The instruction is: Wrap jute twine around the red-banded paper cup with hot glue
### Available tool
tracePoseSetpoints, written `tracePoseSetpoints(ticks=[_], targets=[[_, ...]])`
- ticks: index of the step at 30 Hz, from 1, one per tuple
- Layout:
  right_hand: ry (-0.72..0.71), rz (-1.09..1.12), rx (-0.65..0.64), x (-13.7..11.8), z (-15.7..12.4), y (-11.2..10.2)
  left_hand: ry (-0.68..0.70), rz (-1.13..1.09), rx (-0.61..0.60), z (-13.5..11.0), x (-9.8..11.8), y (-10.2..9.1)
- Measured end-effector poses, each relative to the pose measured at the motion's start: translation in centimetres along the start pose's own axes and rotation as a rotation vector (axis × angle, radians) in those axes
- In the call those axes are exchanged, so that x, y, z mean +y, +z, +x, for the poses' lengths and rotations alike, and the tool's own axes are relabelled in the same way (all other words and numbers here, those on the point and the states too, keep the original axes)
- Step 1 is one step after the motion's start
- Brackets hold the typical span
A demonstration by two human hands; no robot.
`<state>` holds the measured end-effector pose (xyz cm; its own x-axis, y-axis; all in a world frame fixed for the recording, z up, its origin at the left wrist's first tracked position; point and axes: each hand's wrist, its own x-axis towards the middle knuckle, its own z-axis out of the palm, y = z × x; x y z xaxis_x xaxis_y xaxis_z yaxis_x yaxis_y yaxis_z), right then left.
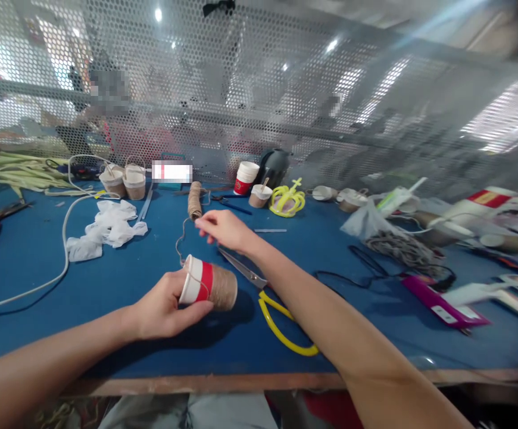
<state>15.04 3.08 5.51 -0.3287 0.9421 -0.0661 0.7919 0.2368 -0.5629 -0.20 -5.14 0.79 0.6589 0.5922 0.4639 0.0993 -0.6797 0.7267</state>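
My left hand (163, 307) is wrapped round a paper cup (204, 282), tilted on its side with its mouth to the left. Brown twine covers the cup's lower part; white and red show above it. From the cup's rim a loose strand of twine (179, 241) runs up to a twine spool (194, 201). At the spool's near end, my right hand (223, 229) has its fingers pinched together on the twine. Scissors with yellow handles (265, 298) lie under my right forearm, which hides part of them.
Behind stand twine-wrapped cups (134, 182), stacked paper cups (246, 177) and a yellow crown-shaped piece (287, 199). Crumpled white material (109, 229) and a white cable (65, 238) lie left. A purple packet (442, 302) and grey cord (406, 253) are right. Perforated metal (259, 89) borders the back.
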Motion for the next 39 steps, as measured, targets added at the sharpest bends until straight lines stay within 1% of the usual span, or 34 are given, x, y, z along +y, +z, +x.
tracePoseSetpoints(ticks=[2, 4, 6, 9, 12, 16, 18, 22, 24, 27, 29, 31, 33, 36, 39], targets=[[0.106, -0.143, 0.129, 2.3, -0.6, -1.6, -0.042, 0.000, 0.049, 0.0, -0.3, -0.1], [0.221, -0.277, 0.191, 4.5, -1.4, -2.8, -0.085, -0.009, 0.096, 0.0, -0.6, -0.2], [0.309, -0.365, 0.152, 6.4, -1.9, -3.1, -0.122, -0.027, 0.125, 0.1, -0.8, -0.2], [0.396, -0.416, 0.061, 8.0, -2.0, -2.5, -0.150, -0.044, 0.138, 0.1, -1.0, -0.1], [0.434, -0.405, 0.023, 8.5, -1.7, -1.8, -0.164, -0.041, 0.137, 0.2, -1.0, -0.2], [0.456, -0.318, 0.009, 9.0, -1.9, -1.7, -0.184, -0.034, 0.118, 0.1, -1.0, -0.4], [0.448, -0.251, 0.034, 9.3, -2.1, -1.8, -0.202, -0.039, 0.105, 0.1, -1.1, -0.5], [0.399, -0.042, 0.137, 9.4, -2.3, -1.8, -0.212, -0.033, 0.110, 0.2, -1.3, -0.5], [0.358, 0.106, 0.181, 8.8, -2.6, -2.0, -0.204, -0.034, 0.114, 0.2, -1.4, -0.5], [0.267, 0.310, 0.242, 7.3, -3.8, -3.0, -0.211, -0.041, 0.108, 0.2, -1.5, -0.4], [0.200, 0.427, 0.246, 6.0, -5.0, -3.8, -0.229, -0.045, 0.108, 0.2, -1.6, -0.4], [0.116, 0.601, 0.186, 4.8, -6.4, -4.1, -0.244, -0.049, 0.106, 0.2, -1.7, -0.5], [0.046, 0.719, 0.133, 3.8, -7.5, -3.9, -0.262, -0.058, 0.098, 0.3, -1.7, -0.6], [-0.029, 0.725, 0.126, 3.0, -8.7, -2.8, -0.286, -0.087, 0.083, 0.4, -1.7, -0.8], [-0.041, 0.617, 0.100, 2.4, -9.6, -1.9, -0.302, -0.125, 0.077, 0.5, -1.6, -1.1]])
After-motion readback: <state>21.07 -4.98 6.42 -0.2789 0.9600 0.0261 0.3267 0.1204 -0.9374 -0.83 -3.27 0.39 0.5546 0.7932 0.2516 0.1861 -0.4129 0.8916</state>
